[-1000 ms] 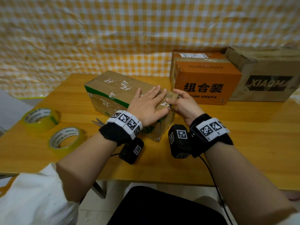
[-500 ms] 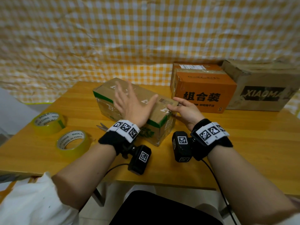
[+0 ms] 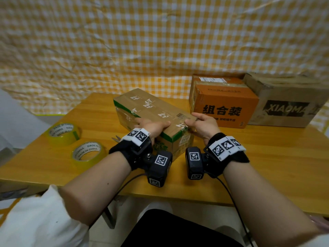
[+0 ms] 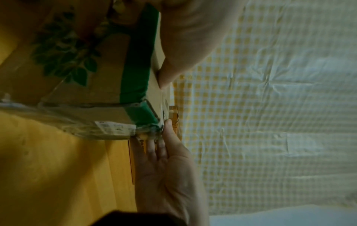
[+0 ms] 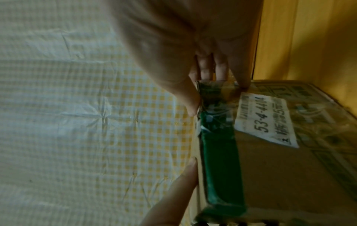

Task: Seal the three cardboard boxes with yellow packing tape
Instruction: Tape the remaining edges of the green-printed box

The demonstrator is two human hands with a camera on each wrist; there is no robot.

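A long brown cardboard box point(image 3: 154, 109) with a green band and clear tape lies slantwise mid-table. My left hand point(image 3: 151, 124) grips its near long edge, thumb on the lid, fingers down the side. My right hand point(image 3: 199, 124) pinches the near right corner, thumb on top and fingers point(image 5: 204, 68) on the end face beside a white label point(image 5: 264, 120). The left wrist view shows the same corner point(image 4: 146, 116) with the right hand point(image 4: 168, 152) on it. Two yellow tape rolls point(image 3: 62, 133) point(image 3: 88, 154) lie at the left. An orange box point(image 3: 224, 102) and a brown XIAOMI box point(image 3: 288, 102) stand at the back right.
Scissors point(image 3: 116, 139) peek out beside the left wrist, between the box and the tape rolls. The wooden table point(image 3: 267, 157) has bare surface at the right front. A yellow checked cloth point(image 3: 160, 50) hangs behind. The table's front edge is close to my body.
My left hand lifted off the lid, where it lay flat, and came down gripping the box's near edge. The right hand stayed at the corner. The head view tilted up.
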